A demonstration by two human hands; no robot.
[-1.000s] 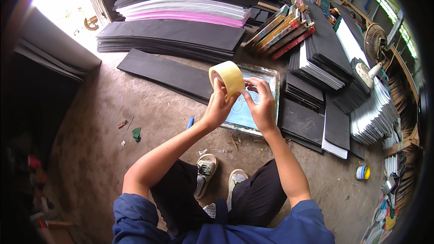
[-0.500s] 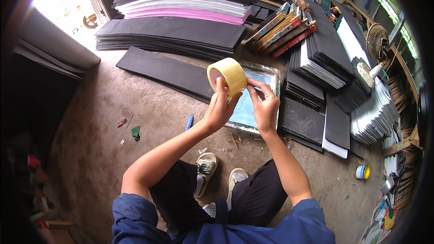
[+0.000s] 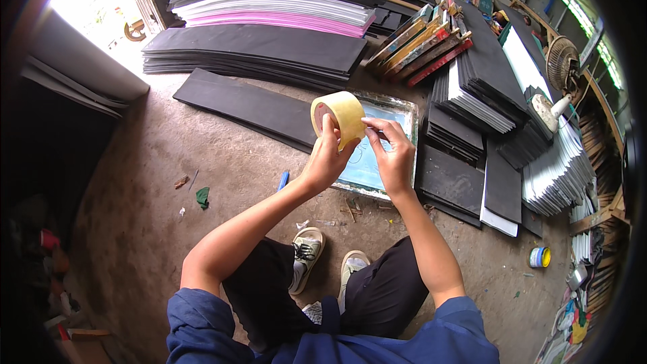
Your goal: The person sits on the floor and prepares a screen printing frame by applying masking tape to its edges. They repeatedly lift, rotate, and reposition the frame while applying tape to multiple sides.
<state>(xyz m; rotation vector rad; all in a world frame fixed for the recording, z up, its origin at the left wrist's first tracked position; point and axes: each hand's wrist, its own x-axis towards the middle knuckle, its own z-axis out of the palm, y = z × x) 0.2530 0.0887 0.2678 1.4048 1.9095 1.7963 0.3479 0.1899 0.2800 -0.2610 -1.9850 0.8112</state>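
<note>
A wide roll of yellowish clear packing tape (image 3: 349, 113) is held up in front of me. My left hand (image 3: 328, 158) grips it from below, with fingers inside the brown core and the thumb against the outside. At the roll's right side, the index finger and thumb of my right hand (image 3: 393, 155) are pinched close at the tape's surface. Whether a loose tape end lies between those fingertips is too small to see. Behind and below the hands, a framed printing screen (image 3: 367, 165) with blue mesh lies on the floor, partly hidden by them.
Black foam sheets (image 3: 249, 50) are stacked ahead, with a single strip (image 3: 242, 104) nearer. On the right stand more sheet stacks (image 3: 488, 87), wooden frames (image 3: 421, 44) and a fan (image 3: 563, 61). A blue cutter (image 3: 283, 180), green scrap (image 3: 203, 197) and paint tub (image 3: 540, 257) are on the floor.
The roll has turned slightly in my left hand and the hand has shifted a little. My right fingertips have moved slightly up and left along the tape's surface.
</note>
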